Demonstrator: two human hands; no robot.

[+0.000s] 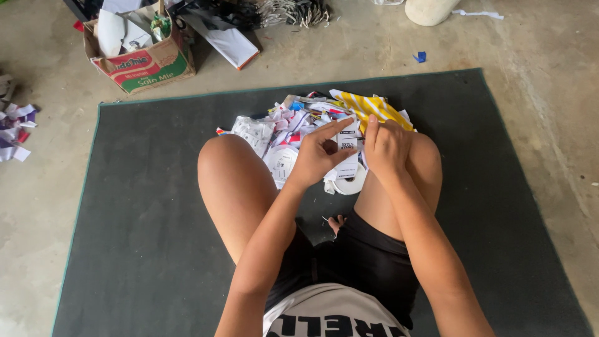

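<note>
I sit cross-legged on a dark grey mat [150, 249]. Both hands hold one small white printed label strip [347, 150] between them. My left hand [317, 155] pinches its left edge with fingers stretched out. My right hand [385, 145] grips its right edge, index finger up. Just beyond my knees lies a heap of paper labels and scraps [281, 128], with a yellow-and-white striped piece [374, 107] on top at the right. A white tape roll [352, 182] rests under the strip by my right shin.
A cardboard box [140, 53] of scraps stands on the concrete floor at the back left. More paper scraps [14, 131] lie at the far left edge. A white rounded object [429, 9] and a small blue bit [420, 57] sit at the back.
</note>
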